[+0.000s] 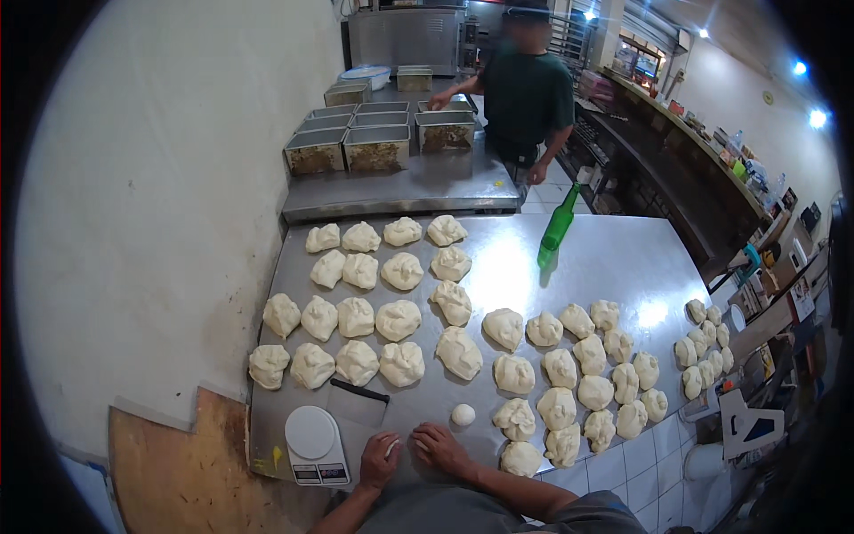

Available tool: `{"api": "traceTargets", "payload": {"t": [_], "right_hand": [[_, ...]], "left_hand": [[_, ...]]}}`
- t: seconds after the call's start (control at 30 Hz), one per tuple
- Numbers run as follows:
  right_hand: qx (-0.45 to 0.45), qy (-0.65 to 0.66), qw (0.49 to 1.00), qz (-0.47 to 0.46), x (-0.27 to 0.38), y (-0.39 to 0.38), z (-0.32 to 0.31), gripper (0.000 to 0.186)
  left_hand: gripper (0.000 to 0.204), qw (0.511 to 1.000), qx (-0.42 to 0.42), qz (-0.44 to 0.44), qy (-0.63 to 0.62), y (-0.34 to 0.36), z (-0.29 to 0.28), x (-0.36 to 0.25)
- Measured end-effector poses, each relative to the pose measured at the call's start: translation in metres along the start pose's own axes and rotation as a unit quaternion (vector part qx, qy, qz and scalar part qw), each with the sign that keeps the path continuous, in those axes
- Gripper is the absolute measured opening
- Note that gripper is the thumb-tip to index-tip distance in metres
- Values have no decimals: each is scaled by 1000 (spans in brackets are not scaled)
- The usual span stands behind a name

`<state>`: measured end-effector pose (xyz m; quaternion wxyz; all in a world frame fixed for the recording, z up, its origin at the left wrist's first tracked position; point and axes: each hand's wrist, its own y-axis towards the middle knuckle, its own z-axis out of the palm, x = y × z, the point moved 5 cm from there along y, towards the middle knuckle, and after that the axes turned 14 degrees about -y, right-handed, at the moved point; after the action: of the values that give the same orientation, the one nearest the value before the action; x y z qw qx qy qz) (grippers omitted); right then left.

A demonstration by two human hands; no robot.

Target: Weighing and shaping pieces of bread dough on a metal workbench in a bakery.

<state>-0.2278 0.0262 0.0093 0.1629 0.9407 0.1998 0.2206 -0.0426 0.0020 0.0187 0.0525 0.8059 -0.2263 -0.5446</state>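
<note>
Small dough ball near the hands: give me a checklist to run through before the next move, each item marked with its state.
1. Small round dough ball lies free on the steel table, just beyond the right hand: ok.
2. Left hand has a bit of dough at its fingertips; how firm the grip is: cannot tell.
3. Right hand rests flat on the table, holding nothing: ok.
4. White scale and scraper sit by the left hand, apart from the ball: ok.
5. Green bottle stands far off, beyond the dough pieces: ok.
6. Person in the green shirt works at the far counter, away from this table: ok.
</note>
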Motion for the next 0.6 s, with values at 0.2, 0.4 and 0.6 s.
{"api": "traceTargets", "payload": {"t": [0.2, 0.4, 0.6], "right_hand": [[-10, 12, 1000, 9, -4, -1, 5, 32], [-6, 8, 1000, 17, -1, 1, 0, 33], [1, 6, 1000, 26, 3, 4, -8, 34]], "left_hand": [[30, 995, 54, 49, 66, 5, 8, -11], [28, 992, 34, 88, 89, 14, 8, -15], [26, 990, 56, 116, 48, 21, 14, -8]]}}
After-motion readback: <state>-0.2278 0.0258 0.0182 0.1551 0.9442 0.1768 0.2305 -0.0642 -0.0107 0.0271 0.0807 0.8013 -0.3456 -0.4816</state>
